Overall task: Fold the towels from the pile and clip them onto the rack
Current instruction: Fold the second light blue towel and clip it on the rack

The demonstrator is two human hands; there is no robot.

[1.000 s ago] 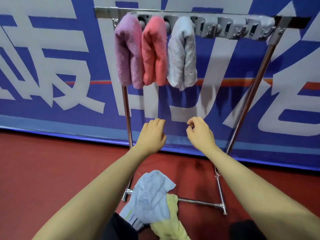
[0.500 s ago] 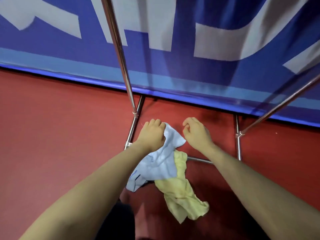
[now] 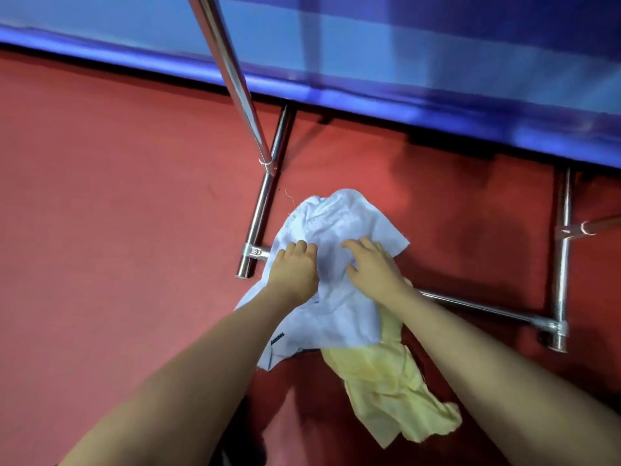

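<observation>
Hands on light blue towel (image 3: 339, 230), floor level, at rack base.

Left hand (image 3: 294, 269) sits on the towel's left side, fingers curled down into the cloth, gripping it. Right hand (image 3: 373, 267) lies on the towel's right side, fingers bent and spread over the fabric; whether it pinches the cloth or only rests on it, cannot tell. Light blue towel is crumpled on the red floor (image 3: 117, 230), draped over the rack's low crossbar (image 3: 487, 309), its left edge touching the crossbar joint by the left foot tube (image 3: 260, 213). Yellow towel (image 3: 386, 381) lies partly under the blue one and extends toward the camera, also crumpled. Left upright (image 3: 232, 72) rises out of frame; right foot tube (image 3: 563, 264) stands well apart. Blue banner (image 3: 403, 62) runs behind the rack.
</observation>
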